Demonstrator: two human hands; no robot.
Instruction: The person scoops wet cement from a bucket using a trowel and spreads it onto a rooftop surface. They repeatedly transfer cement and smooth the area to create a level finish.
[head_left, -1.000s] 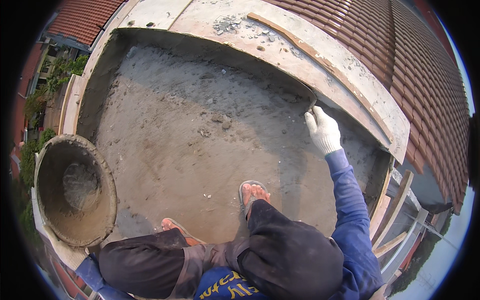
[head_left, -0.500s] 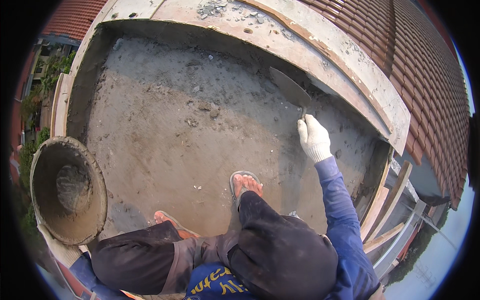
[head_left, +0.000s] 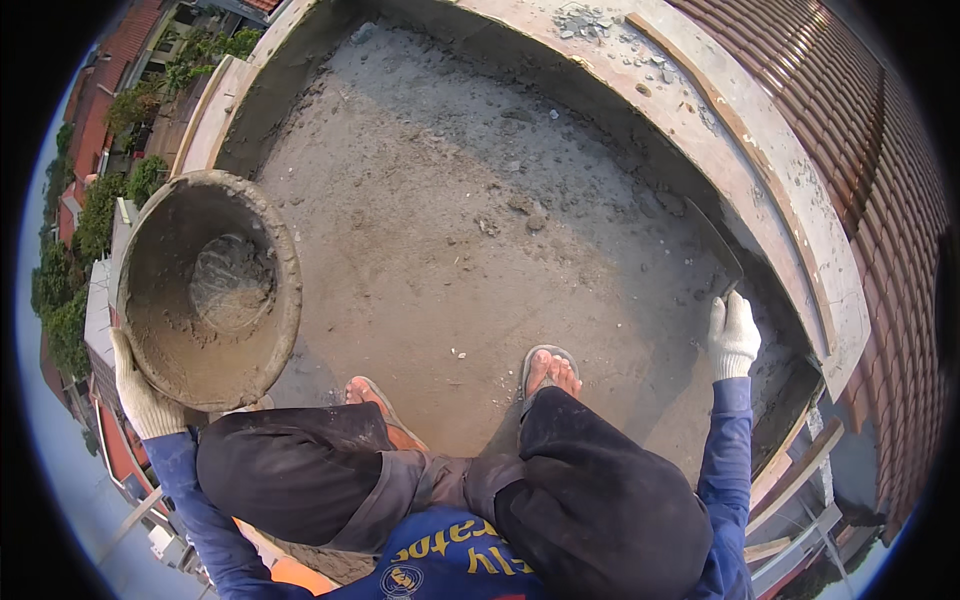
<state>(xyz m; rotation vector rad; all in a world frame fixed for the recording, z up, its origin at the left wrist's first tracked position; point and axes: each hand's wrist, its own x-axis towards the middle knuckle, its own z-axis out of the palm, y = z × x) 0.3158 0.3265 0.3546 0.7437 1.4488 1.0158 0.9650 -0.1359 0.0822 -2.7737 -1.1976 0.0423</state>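
My left hand [head_left: 143, 392], in a dirty white glove, grips the rim of a round mortar bucket [head_left: 280, 300] held at my left side; a lump of grey mortar [head_left: 230, 282] lies inside it. My right hand [head_left: 733, 335], also gloved, is shut on the handle of a steel trowel [head_left: 715, 245] whose blade rests against the inner face of the concrete parapet wall [head_left: 700, 120] at the right. Both my sandalled feet [head_left: 548, 370] stand on the rough grey cement slab [head_left: 450, 220].
The slab is a small recessed roof deck ringed by a plastered ledge [head_left: 210, 130] with mortar crumbs on top. Red tiled roof [head_left: 860, 180] slopes beyond the wall on the right. Trees and rooftops [head_left: 90, 220] lie far below on the left edge.
The bucket has been lifted up and toward the middle in my left hand. My right hand with the trowel has moved right and down along the parapet wall.
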